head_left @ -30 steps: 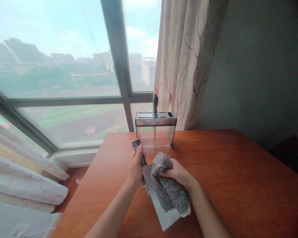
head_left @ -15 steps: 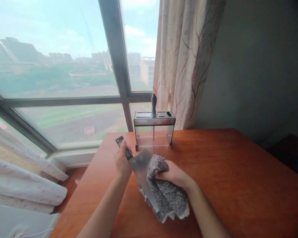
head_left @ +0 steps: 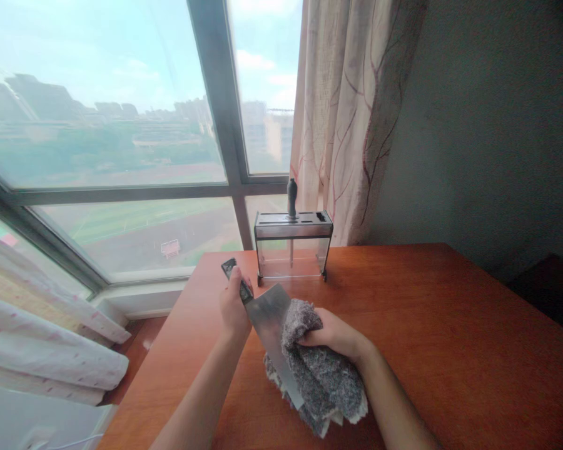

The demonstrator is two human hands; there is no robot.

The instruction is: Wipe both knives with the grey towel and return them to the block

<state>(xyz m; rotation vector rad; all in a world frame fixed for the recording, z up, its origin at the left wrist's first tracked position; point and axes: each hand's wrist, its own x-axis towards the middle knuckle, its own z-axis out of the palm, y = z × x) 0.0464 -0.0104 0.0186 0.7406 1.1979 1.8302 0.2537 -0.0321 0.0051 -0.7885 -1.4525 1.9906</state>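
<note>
A kitchen cleaver [head_left: 268,310] with a broad grey blade is held by its dark handle in my left hand [head_left: 234,306], fingers closed round it. The blade slants down to the right, above the table. My right hand [head_left: 335,334] grips a fluffy grey cloth [head_left: 326,381], which is folded over the blade and also shows beneath its lower edge. Part of the blade's right side is hidden by the cloth. Beyond my hands stands a knife block [head_left: 293,230] with clear walls and a slotted metal top. One dark-handled tool [head_left: 291,197] sticks upright out of it.
The brown wooden table [head_left: 426,300] spreads out to the right and ends at the window side. A large window [head_left: 122,144] fills the left, with a patterned curtain [head_left: 351,112] beside it. A pale curtain [head_left: 51,344] hangs low at the left.
My right hand and the cloth have shifted slightly down and to the right along the blade. The cleaver stays in my left hand, nearly in the same place.
</note>
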